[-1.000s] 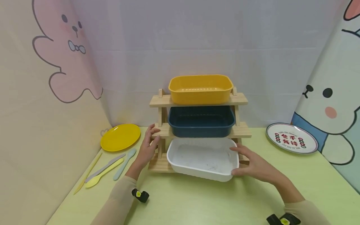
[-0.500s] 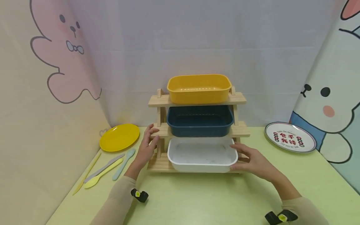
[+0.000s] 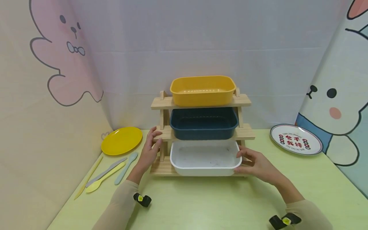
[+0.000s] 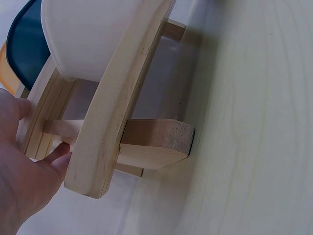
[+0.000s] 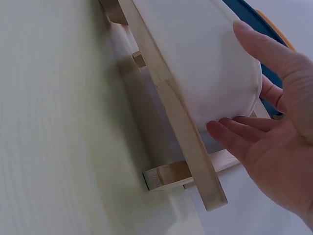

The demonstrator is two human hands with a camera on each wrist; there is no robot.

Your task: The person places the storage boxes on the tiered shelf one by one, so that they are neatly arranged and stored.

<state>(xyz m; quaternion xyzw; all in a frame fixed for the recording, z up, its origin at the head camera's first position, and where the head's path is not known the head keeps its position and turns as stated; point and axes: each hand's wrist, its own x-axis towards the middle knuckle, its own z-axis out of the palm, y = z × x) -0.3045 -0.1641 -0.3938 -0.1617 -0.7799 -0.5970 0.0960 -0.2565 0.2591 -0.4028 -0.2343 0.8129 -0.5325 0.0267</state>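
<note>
A three-tier wooden shelf (image 3: 245,133) stands at the middle of the table. On its bottom board sits a white rectangular bin (image 3: 205,156), roughly level with the board. My right hand (image 3: 258,165) holds the bin's right end, thumb on the front side and fingers around the corner; the right wrist view shows the fingertips (image 5: 215,128) against the bin's wall. At the left end of the middle board, my left hand (image 3: 147,155) grips the wood, fingers over the top and thumb below. A dark blue bin (image 3: 204,134) fills the middle tier, a yellow bin (image 3: 203,99) the top.
To the left lie a yellow plate (image 3: 122,141), a yellow spoon (image 3: 100,182), a grey knife (image 3: 107,172), a pale blue spoon (image 3: 126,167) and a thin yellow utensil (image 3: 88,178). A white plate with red lettering (image 3: 296,140) is at the back right. Printed curtains surround the table.
The white bin's right front corner has moved back, so the bin has turned from skewed to square on the bottom board. My right hand moved with it; the left hand kept its place.
</note>
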